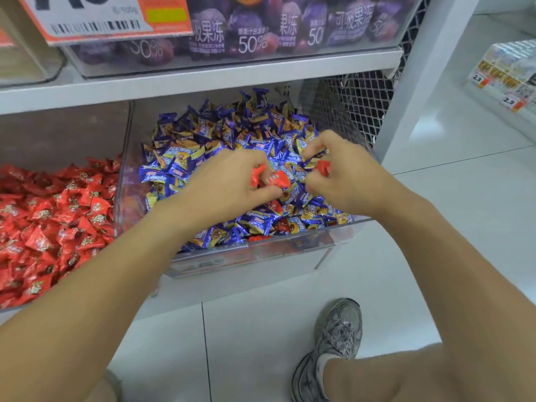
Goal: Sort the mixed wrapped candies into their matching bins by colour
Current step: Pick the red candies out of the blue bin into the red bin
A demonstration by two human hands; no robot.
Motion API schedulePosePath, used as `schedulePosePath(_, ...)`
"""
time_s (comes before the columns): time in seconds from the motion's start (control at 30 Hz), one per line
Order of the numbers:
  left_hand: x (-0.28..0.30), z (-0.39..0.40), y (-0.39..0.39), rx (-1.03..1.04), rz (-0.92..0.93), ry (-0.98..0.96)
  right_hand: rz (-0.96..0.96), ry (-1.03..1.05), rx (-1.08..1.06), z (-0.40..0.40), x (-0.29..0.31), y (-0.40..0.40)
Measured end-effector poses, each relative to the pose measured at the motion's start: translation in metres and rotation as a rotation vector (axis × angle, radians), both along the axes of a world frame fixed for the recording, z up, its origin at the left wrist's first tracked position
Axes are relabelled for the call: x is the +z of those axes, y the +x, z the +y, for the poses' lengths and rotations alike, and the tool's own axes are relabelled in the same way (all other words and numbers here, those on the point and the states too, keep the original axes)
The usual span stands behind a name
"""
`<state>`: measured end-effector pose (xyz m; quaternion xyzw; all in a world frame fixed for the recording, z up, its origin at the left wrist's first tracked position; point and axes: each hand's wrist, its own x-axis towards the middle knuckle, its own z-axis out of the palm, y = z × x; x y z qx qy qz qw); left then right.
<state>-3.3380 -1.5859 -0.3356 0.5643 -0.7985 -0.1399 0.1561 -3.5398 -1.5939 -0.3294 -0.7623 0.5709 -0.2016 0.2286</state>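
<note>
Red candies [271, 179] sit pinched in the left hand [232, 184] and another [323, 167] in the right hand [345, 175], both over the blue bin [290, 250], beside the red bin [43, 221].

- There is only one view, from a camera worn on the person's head.
- It looks forward and down, past both arms, at the clear bin [290, 250] of blue candies [232, 134] on a low shelf.
- It is close: the left hand [232, 184] and right hand [345, 175] sit near the middle.
- The wide lens also takes in the red candies [43, 221] at left, the white floor [261, 343] and a shoe [339, 335] below.
</note>
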Motion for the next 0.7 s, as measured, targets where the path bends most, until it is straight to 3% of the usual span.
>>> schedulePosePath(0.23,0.02,0.027,0.041,0.114,-0.062,-0.006,0.178,0.059,0.205,-0.007,-0.012,0.019)
schedulePosePath(0.4,0.01,0.037,0.039,0.105,-0.077,0.029,0.494,-0.039,0.089,-0.009,-0.022,0.041)
schedulePosePath(0.6,0.013,0.041,0.052,0.144,-0.026,0.03,0.422,0.087,0.074,-0.015,-0.024,0.041)
schedulePosePath(0.7,0.018,0.045,0.056,0.173,0.027,-0.003,0.286,0.128,0.082,-0.013,-0.018,0.028)
